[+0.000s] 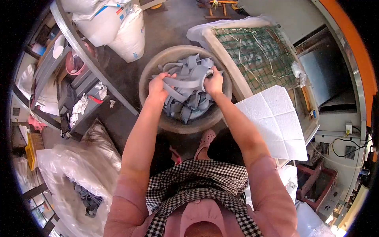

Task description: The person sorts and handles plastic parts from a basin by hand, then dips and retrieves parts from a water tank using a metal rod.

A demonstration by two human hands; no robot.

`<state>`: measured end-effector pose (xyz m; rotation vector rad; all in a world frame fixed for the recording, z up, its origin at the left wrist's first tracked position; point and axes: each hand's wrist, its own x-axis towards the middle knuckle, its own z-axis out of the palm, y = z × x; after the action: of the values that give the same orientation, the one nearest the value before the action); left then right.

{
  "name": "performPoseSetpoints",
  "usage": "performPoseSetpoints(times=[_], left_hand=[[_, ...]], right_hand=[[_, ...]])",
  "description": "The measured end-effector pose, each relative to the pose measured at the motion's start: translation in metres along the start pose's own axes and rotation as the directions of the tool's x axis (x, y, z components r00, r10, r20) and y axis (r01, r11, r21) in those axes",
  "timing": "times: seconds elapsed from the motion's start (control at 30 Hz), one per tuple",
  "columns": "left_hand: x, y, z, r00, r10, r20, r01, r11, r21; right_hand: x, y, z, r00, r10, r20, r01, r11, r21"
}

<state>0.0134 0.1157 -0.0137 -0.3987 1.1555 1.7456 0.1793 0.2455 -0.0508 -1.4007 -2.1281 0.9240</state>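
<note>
A wide round tub (pixel 147 103) stands in front of my feet, heaped with grey plastic pieces (pixel 188 106), many of them curved or strip-like. Over the heap, my left hand (pixel 158 85) is closed on the left end of a grey plastic strip (pixel 184 83). My right hand (pixel 214 82) grips a grey plastic ring-shaped part (pixel 200 75) at its right edge, where a dark opening shows. The strip reaches across to this part, but I cannot tell whether the two are one piece. Some of my fingers are hidden behind the plastic.
Right of the tub lies a frame with green netting (pixel 252 51), and a white foam sheet (pixel 272 118) sits nearer. White sacks (pixel 126 35) stand at the back left. A metal shelf (pixel 94 67) and a clear plastic bag (pixel 75 166) of grey pieces are on the left.
</note>
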Motion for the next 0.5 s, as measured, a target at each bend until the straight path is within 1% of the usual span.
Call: performPoseSetpoints(times=[0.03,0.07,0.1,0.13,0.17,0.2,0.23,0.27,0.3,0.33,0.37,0.4,0.43,0.47,0.5], left_hand=[[0.0,-0.001,-0.001,0.998,-0.003,0.07,0.004,1.0,-0.01],[0.005,-0.002,-0.003,0.998,-0.005,0.067,0.006,1.0,-0.006],[0.012,-0.004,-0.009,0.999,-0.005,0.048,0.007,0.999,-0.047],[0.018,-0.004,-0.014,1.0,-0.005,0.03,0.007,0.996,-0.09],[0.025,-0.001,-0.019,1.0,-0.007,0.028,0.01,0.996,-0.091],[0.031,0.004,-0.027,0.999,0.015,0.051,-0.018,0.998,0.054],[0.037,0.005,-0.032,0.997,0.032,0.075,-0.046,0.979,0.2],[0.037,0.006,-0.033,0.997,0.026,0.07,-0.04,0.978,0.203],[0.031,0.009,-0.033,0.995,0.082,0.061,-0.095,0.96,0.265],[0.027,0.012,-0.033,0.989,0.138,0.055,-0.149,0.933,0.326],[0.03,0.013,-0.035,0.988,0.129,0.089,-0.15,0.939,0.309],[0.035,0.014,-0.038,0.989,0.126,0.077,-0.144,0.939,0.314],[0.04,0.016,-0.042,0.989,0.133,0.058,-0.144,0.941,0.307],[0.042,0.017,-0.043,0.989,0.14,0.039,-0.146,0.944,0.297],[0.04,0.018,-0.044,0.99,0.141,0.026,-0.143,0.943,0.3]], right_hand=[[0.002,0.011,0.009,1.0,0.003,0.002,-0.003,1.0,0.0],[0.005,0.032,0.026,0.998,-0.054,-0.008,0.055,0.997,0.062],[0.006,0.045,0.036,0.994,-0.109,-0.021,0.111,0.986,0.123],[0.006,0.045,0.032,0.994,-0.106,-0.019,0.107,0.987,0.122],[0.008,0.045,0.024,0.945,0.023,0.328,-0.161,0.901,0.402],[0.007,0.047,0.016,0.756,0.031,0.654,-0.485,0.698,0.528],[0.011,0.058,0.01,0.631,0.01,0.776,-0.652,0.55,0.523],[0.023,0.087,0.016,0.628,0.015,0.778,-0.657,0.546,0.519],[0.037,0.13,0.036,0.572,0.122,0.811,-0.504,0.832,0.23],[0.039,0.139,0.045,0.554,0.182,0.812,-0.393,0.918,0.062],[0.042,0.149,0.054,0.534,0.243,0.81,-0.266,0.958,-0.112],[0.034,0.159,0.068,0.711,0.106,0.695,0.13,0.952,-0.278],[0.025,0.16,0.08,0.796,-0.111,0.595,0.456,0.756,-0.469],[0.019,0.161,0.095,0.791,-0.107,0.603,0.456,0.761,-0.463],[0.014,0.16,0.113,0.748,-0.248,0.616,0.589,0.676,-0.443]])
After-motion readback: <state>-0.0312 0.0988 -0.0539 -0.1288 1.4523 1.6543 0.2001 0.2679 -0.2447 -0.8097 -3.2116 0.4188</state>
